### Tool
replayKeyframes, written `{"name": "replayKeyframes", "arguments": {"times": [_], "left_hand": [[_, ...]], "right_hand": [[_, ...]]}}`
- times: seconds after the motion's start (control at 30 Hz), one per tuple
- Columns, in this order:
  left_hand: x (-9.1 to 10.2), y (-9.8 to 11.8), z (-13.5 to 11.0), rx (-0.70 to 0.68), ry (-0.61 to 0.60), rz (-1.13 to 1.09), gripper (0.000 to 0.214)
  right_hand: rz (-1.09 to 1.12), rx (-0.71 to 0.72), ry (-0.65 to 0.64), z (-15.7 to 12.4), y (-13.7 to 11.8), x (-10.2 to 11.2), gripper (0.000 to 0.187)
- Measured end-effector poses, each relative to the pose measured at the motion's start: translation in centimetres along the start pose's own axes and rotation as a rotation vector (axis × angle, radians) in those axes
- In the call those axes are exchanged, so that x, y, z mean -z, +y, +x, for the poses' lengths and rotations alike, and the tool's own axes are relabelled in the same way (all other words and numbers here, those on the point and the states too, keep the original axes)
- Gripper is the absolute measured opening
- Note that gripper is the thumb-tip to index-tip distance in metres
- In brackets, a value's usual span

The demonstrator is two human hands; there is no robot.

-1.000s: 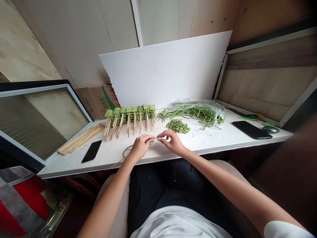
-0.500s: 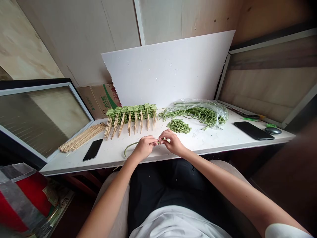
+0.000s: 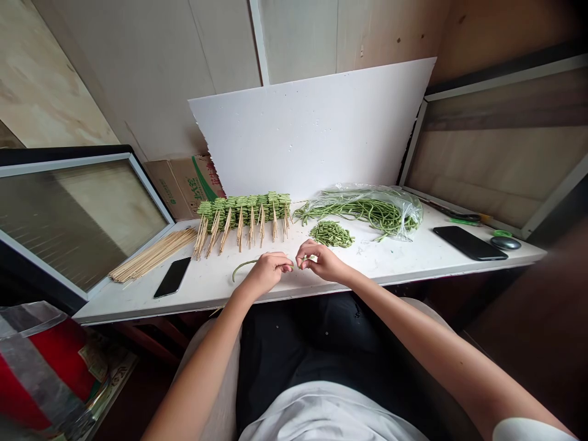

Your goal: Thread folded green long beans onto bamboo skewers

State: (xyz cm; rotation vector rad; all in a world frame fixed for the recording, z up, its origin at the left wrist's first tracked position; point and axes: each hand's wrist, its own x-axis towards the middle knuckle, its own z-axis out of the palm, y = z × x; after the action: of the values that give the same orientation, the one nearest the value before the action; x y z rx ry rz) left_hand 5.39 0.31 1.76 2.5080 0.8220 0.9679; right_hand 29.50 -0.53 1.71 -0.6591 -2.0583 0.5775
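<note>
My left hand [image 3: 265, 273] is closed around a long green bean [image 3: 243, 265] whose free end curves off to the left over the white table [image 3: 404, 260]. My right hand [image 3: 321, 260] pinches the bean's other end, and the two hands almost touch. A thin skewer seems to run through my left hand; I cannot see it clearly. Just beyond my hands lies a row of finished bean skewers [image 3: 243, 214]. A small pile of cut bean rolls [image 3: 331, 233] sits to the right of that row.
A plastic bag of long beans [image 3: 367, 209] lies at the back right. Bare bamboo skewers [image 3: 151, 257] and a black phone [image 3: 173, 277] lie at the left. Another phone [image 3: 469, 242] and a dark round object [image 3: 504, 243] rest at the right edge. A white board [image 3: 312, 128] leans on the wall.
The bean has been drawn shorter on the left, its loose tail moving closer to my left hand. My right hand's fingers have shifted slightly at the bean's end.
</note>
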Motion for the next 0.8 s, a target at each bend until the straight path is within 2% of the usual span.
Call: {"name": "replayKeyframes", "arguments": {"times": [0.1, 0.23, 0.3, 0.4, 0.5, 0.63, 0.8], "left_hand": [[2.0, -1.1, -0.3, 0.072, 0.097, 0.075, 0.029], [3.8, -1.8, -0.6, 0.155, 0.19, 0.179, 0.024], [3.5, -1.9, -0.6, 0.192, 0.154, 0.227, 0.023], [2.3, -2.1, -0.7, 0.258, 0.008, 0.312, 0.017], [1.7, -2.7, -1.0, 0.336, -0.109, 0.41, 0.01], [2.1, -3.4, -1.5, 0.416, -0.177, 0.466, 0.014], [2.6, -3.8, -1.6, 0.395, -0.22, 0.494, 0.018]], "right_hand": [[-0.005, -0.079, 0.076, -0.1, 0.9, 1.6, 0.016], [-0.258, -0.184, 0.207, -0.6, 3.2, 2.5, 0.025], [-0.385, -0.205, 0.181, -0.9, 4.3, 2.0, 0.027], [-0.504, -0.192, 0.108, -1.4, 5.1, 0.7, 0.023], [-0.591, -0.176, 0.09, -1.7, 5.2, -0.1, 0.019], [-0.621, -0.181, 0.105, -1.9, 5.4, 0.0, 0.021], [-0.61, -0.139, 0.163, -1.8, 6.0, 0.8, 0.03]]}}
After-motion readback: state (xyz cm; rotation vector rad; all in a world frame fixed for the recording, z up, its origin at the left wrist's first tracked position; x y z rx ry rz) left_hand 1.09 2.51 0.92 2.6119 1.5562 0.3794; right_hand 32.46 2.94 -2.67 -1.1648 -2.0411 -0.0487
